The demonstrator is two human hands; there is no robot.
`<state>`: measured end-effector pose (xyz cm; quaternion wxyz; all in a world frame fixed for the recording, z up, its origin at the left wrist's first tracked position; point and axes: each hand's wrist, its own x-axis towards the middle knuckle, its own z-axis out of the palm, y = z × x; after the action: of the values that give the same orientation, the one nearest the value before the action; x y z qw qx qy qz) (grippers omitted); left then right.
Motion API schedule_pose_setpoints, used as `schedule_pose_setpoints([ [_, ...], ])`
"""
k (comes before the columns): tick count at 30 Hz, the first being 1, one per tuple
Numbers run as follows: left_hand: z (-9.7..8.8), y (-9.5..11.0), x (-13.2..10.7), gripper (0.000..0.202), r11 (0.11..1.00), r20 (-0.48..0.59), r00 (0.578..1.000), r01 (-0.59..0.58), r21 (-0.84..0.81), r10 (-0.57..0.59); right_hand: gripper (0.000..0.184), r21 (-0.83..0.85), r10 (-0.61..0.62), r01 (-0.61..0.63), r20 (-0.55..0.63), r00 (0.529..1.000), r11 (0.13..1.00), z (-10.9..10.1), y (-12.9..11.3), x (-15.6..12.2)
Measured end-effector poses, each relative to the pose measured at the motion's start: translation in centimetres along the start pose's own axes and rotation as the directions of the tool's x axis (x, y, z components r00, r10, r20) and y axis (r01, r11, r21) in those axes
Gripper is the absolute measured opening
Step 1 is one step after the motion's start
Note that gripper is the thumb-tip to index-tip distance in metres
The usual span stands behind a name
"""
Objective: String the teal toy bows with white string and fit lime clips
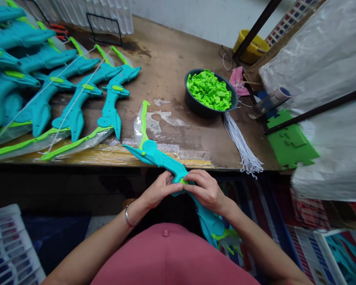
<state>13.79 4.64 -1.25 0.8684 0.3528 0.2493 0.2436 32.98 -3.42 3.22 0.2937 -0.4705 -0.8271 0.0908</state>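
Observation:
A turquoise toy bow with light-green limbs slants across the table's front edge, its lower end by my right forearm. My left hand is closed around the bow's middle from the left, the thumb pressing near a small green plastic piece. From the other side, the fingers and thumb of my right hand pinch at that same piece, which sits at the bow's grip. Part of the bow under my right hand is hidden. A dark bowl heaped with similar green pieces stands farther back.
Several turquoise bows lie piled on the table's left, some strung. White cords hang over the front edge, near a green foam mat. A yellow bucket stands behind. White crates flank me below the table.

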Motion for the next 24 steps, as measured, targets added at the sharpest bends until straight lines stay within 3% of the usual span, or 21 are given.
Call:
schedule_pose_setpoints([
  [7, -0.1, -0.5, -0.6, 0.043, 0.998, 0.002, 1.0, -0.012, 0.061, 0.012, 0.03, -0.008, 0.064, -0.065, -0.119, 0.991, 0.998, 0.9, -1.2, -0.8],
  [10, 0.0, -1.0, -0.8, 0.039, 0.988, 0.007, 0.999, -0.047, 0.148, 0.046, 0.026, 0.106, 0.199, -0.185, -0.139, 0.97, 0.977, 1.1, -2.1, -0.7],
  [13, 0.0, -1.3, -0.9, 0.035, 0.969, 0.03, 0.997, -0.083, 0.233, 0.078, 0.024, 0.201, 0.416, -0.381, -0.173, 0.893, 0.902, 1.2, -2.3, -0.5],
  [16, -0.3, -1.7, -1.2, 0.037, 0.955, 0.06, 0.991, -0.129, 0.266, 0.117, 0.04, 0.321, 0.601, -0.561, -0.032, 0.799, 0.763, 1.2, -1.7, -0.5],
  [19, -0.5, -2.1, -1.8, 0.033, 0.888, 0.027, 0.989, -0.14, 0.438, 0.143, 0.037, 0.403, 0.633, -0.649, 0.193, 0.75, 0.646, 1.2, -1.0, -0.7],
  [24, -0.3, -2.8, -2.5, 0.031, 0.658, -0.03, 0.979, -0.112, 0.745, 0.2, 0.031, 0.445, 0.638, -0.65, 0.201, 0.743, 0.617, 1.4, -0.5, -1.0],
])
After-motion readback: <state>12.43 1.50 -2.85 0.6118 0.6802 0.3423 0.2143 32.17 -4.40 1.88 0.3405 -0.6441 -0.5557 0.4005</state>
